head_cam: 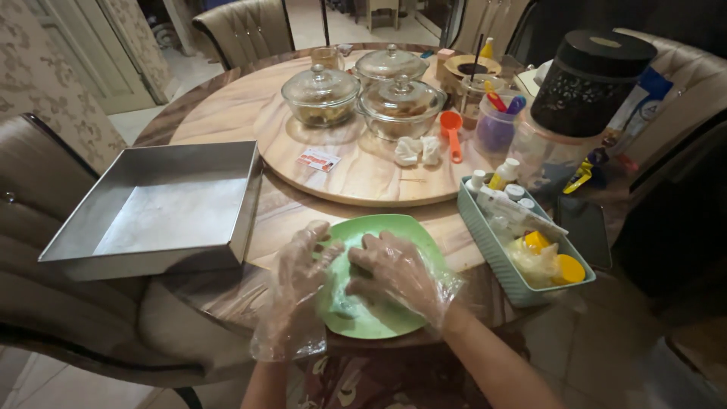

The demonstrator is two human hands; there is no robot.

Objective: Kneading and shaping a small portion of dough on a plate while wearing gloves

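Both my hands wear loose clear plastic gloves and rest on a light green plate (394,231) at the near edge of a round wooden table. My left hand (301,269) lies on the plate's left rim with its fingers curled inward. My right hand (397,274) presses down on the plate's middle, fingers spread over a pale green lump (341,301) that is mostly hidden under the gloves. The two hands almost touch above the lump.
A square metal baking pan (155,208) sits to the left. A teal basket (496,254) of small bottles stands on the right. On the turntable (363,178) behind are three lidded glass pots (322,92), an orange scoop (452,130) and a dark canister (589,79). Padded chairs ring the table.
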